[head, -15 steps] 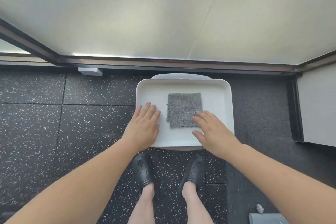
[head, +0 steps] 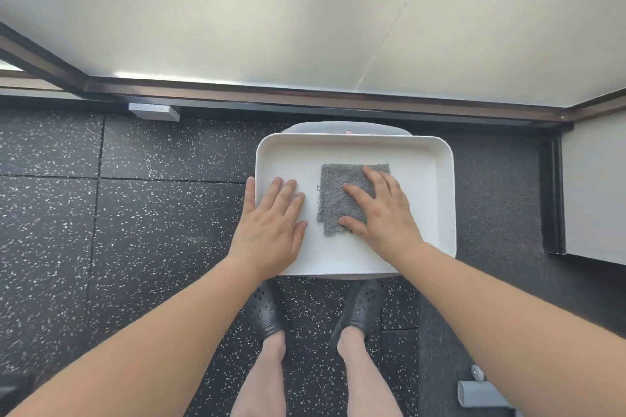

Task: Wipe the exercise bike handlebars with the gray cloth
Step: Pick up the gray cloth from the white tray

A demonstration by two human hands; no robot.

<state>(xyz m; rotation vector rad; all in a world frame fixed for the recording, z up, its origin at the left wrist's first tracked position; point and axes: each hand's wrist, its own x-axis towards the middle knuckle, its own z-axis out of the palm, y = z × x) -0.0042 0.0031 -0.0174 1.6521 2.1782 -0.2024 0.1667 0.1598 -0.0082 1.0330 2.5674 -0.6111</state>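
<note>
Cloth (head: 342,195): lies folded in the tray (head: 437,179) — not lifted yet, I judge.
Right hand (head: 379,210): flat on cloth, fingers spread, no grip.
Left hand (head: 274,217): flat, steadying tray's left side.
Left to do: pick-up and all wiping — I see no bike.

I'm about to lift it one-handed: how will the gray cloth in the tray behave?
The gray cloth looks like folded terry, so it will probably droop and unfold once lifted. It seems light. Under the right hand, it may slide on the smooth white tray before bunching.

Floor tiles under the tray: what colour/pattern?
Black floor tiles with white speckles, clearest in the head view.
</note>
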